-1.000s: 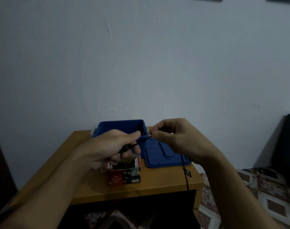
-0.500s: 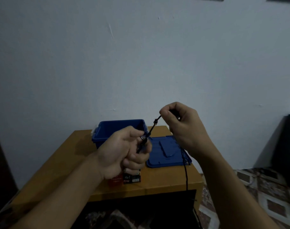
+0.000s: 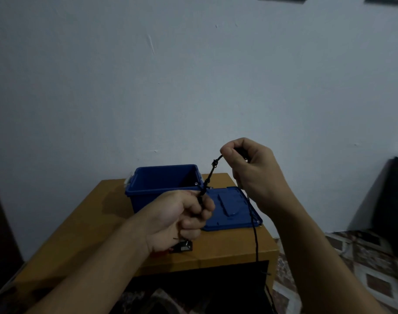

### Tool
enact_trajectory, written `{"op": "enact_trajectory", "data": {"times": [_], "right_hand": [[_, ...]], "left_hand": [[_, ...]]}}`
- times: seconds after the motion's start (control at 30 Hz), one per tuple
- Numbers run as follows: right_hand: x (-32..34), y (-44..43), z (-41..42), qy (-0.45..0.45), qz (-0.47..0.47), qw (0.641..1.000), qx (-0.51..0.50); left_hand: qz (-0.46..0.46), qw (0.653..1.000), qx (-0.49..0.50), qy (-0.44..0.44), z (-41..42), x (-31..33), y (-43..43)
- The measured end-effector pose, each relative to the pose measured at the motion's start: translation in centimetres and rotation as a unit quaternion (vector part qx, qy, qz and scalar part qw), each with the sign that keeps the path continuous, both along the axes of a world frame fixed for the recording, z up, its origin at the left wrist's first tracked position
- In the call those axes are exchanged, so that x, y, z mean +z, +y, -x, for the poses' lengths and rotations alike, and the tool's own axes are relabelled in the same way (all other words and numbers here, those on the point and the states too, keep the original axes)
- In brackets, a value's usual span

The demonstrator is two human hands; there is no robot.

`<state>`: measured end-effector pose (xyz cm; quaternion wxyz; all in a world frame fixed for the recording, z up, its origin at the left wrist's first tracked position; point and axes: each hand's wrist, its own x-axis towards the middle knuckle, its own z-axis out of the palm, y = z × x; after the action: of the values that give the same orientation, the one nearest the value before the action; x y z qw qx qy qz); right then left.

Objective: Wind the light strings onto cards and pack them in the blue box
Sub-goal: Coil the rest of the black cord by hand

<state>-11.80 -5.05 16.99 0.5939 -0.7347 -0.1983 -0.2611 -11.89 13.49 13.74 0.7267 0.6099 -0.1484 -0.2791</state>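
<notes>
Light string: a black light string point(image 3: 210, 176) with small knots along it is stretched taut in the air between the two hands, above the table's far half; it slants from the lower hand up toward 1 o'clock.
Loose end: a second stretch drops from under the upper hand toward 6 o'clock, crosses the lid's right edge and the table's front edge, and goes down into the dark opening below.
Left hand: the left hand point(image 3: 182, 215) has its fingers curled tight round the string's lower end.
Right hand: the right hand point(image 3: 250, 168) pinches the upper end between thumb and forefinger, the other fingers curled in.
Printed pack: a small printed pack point(image 3: 182, 247) shows at 6 o'clock of the left hand, mostly hidden; contact cannot be told.
Blue box: the blue box point(image 3: 164, 185) stands open at 11 o'clock of the left hand.
Lid: the blue lid point(image 3: 230, 208) lies flat just beside the box, at its 4 o'clock.
Table: a brown wooden table point(image 3: 227, 248) against a pale wall point(image 3: 193, 87).
Floor: patterned tiles point(image 3: 363, 268) at 3 o'clock of the table.
</notes>
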Motion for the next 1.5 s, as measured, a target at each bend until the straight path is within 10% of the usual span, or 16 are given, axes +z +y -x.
{"op": "enact_trajectory", "data": {"times": [0.23,0.5,0.87,1.5], "right_hand": [[-0.3,-0.1,-0.2,0.0,-0.009,1.0,0.006],[-4.3,0.6,0.2,0.109,0.031,0.985,0.129],[-7.6,0.6,3.0,0.187,0.057,0.963,0.186],[-8.7,-0.8,4.4,0.126,0.189,0.974,0.025]], "left_hand": [[-0.076,0.981,-0.18,-0.001,1.1,0.3,-0.2],[0.215,0.919,-0.331,0.027,1.4,2.2,-0.3],[0.307,0.951,0.038,-0.016,1.5,1.9,-2.1],[0.174,0.944,0.259,-0.109,0.7,0.4,-5.1]]}}
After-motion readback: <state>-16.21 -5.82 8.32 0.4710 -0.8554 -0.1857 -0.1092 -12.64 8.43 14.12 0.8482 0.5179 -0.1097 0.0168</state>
